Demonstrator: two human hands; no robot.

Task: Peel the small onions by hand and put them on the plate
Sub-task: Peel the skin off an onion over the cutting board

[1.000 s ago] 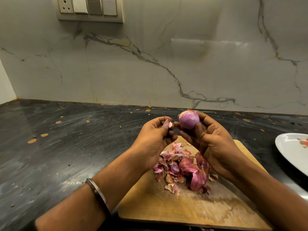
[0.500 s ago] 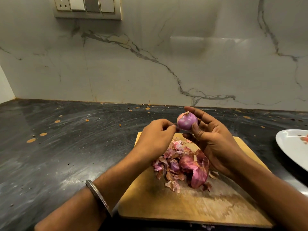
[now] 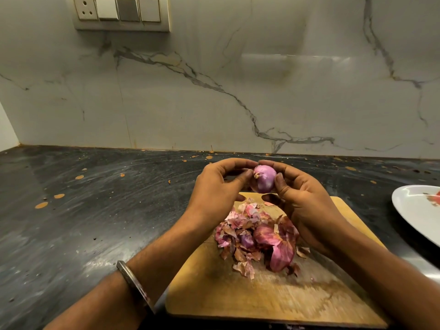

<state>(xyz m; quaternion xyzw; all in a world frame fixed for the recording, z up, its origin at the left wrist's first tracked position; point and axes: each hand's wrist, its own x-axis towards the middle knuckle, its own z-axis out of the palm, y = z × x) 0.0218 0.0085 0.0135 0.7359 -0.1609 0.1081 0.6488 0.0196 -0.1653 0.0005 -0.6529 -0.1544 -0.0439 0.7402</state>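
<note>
A small purple onion [image 3: 263,179], mostly bare of dry skin, is held in the air above the far edge of the wooden cutting board [image 3: 214,294]. My right hand [image 3: 302,201] grips it from the right, thumb and fingers curled round it. My left hand [image 3: 214,191] pinches at the onion's root end from the left with thumb and forefinger. A pile of pink and brown onion skins [image 3: 257,236] lies on the board under my hands. The white plate [image 3: 419,210] sits at the right edge, partly cut off by the frame.
The board rests on a dark stone counter [image 3: 95,210] speckled with small orange flecks. A marble backsplash [image 3: 214,91] rises behind, with a switch panel [image 3: 121,13] at upper left. A metal bangle [image 3: 135,287] sits on my left wrist.
My left hand dropped a bit of skin and came back to the onion's root end. My right hand turned the onion and both hands rose slightly.
</note>
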